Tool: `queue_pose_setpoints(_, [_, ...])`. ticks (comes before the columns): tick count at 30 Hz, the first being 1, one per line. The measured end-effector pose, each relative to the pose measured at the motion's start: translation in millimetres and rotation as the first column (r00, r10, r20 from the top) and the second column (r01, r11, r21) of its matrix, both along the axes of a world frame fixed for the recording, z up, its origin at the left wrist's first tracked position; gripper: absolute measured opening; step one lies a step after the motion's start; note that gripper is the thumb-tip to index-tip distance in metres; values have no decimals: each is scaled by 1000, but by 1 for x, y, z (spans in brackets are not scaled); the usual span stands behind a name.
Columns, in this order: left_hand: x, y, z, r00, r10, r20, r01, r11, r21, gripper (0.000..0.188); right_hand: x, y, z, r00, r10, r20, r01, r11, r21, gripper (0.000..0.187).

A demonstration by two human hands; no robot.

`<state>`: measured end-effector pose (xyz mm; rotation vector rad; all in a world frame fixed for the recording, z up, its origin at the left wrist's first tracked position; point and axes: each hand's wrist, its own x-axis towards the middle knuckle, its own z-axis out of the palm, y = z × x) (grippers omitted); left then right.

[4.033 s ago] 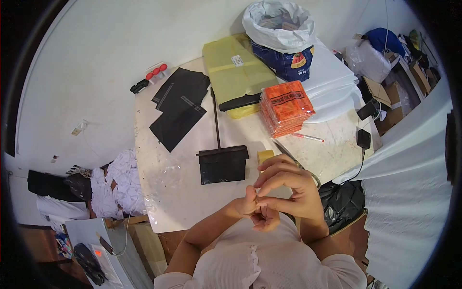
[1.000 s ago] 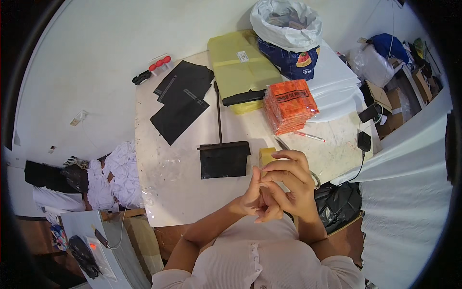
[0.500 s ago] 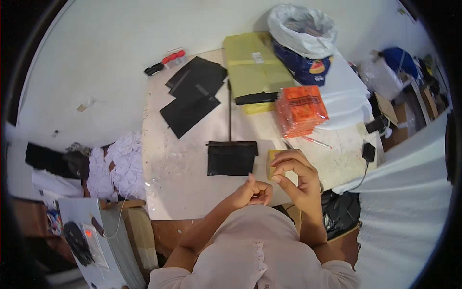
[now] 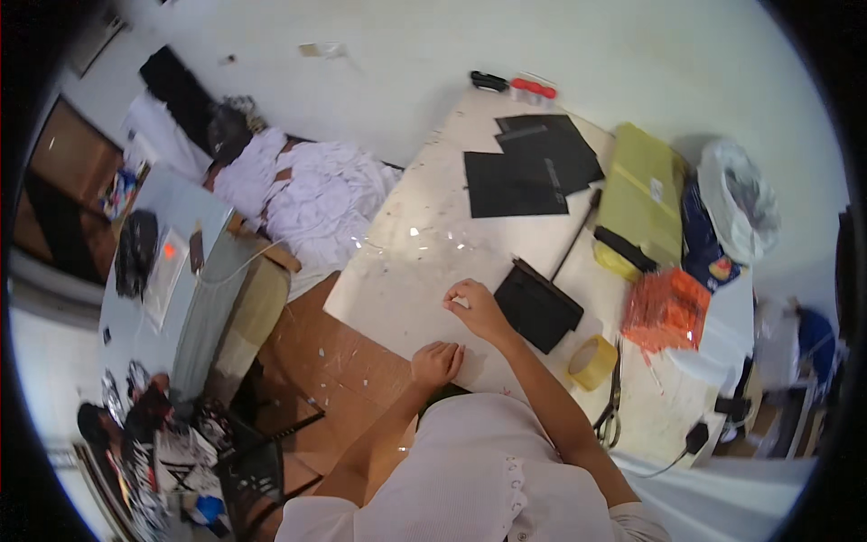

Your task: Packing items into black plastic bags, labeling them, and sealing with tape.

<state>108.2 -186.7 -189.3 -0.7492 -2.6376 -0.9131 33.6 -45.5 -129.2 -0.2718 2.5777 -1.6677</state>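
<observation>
My right hand (image 4: pixel 474 307) is over the table, left of a flat black pouch-like piece (image 4: pixel 533 312) with a dark bar along its top. Thumb and forefinger are pinched together; anything between them is too small to make out. At the table's near edge my left hand (image 4: pixel 438 363) is curled closed, and its inside is hidden. A roll of yellowish tape (image 4: pixel 592 363) lies right of my right forearm, with scissors (image 4: pixel 611 417) beside it. Beyond the pouch-like piece, a thin dark rod (image 4: pixel 576 237) points away from me.
Black sheets (image 4: pixel 517 185) overlap at the back of the table (image 4: pixel 397 298). Along the right are a yellow package (image 4: pixel 639 199), a white plastic bag (image 4: pixel 736 194) and orange packets (image 4: pixel 666 312). Shiny clear scraps (image 4: pixel 414 232) lie on the left. White cloth (image 4: pixel 316 199) is heaped beyond the table.
The view has turned left, so the table sits further right. My right hand has moved from the tape roll to the left side of the black piece, still pinched. My left hand stays low.
</observation>
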Motion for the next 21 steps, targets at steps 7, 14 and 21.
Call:
queue_pose_setpoints(7, [3, -2, -2, 999, 14, -37, -12, 998, 69, 22, -31, -50, -39, 954, 186, -233, -108, 944, 313, 6])
queue_pose_setpoints(14, [4, -1, 2, 1000, 18, -12, -18, 999, 51, 21, -37, -60, -56, 899, 67, -434, 108, 924, 367, 10])
queue_pose_setpoints(21, [1, -2, 3, 1000, -11, 16, 10, 998, 56, 21, -37, -68, -46, 915, -40, -400, 220, 883, 415, 8])
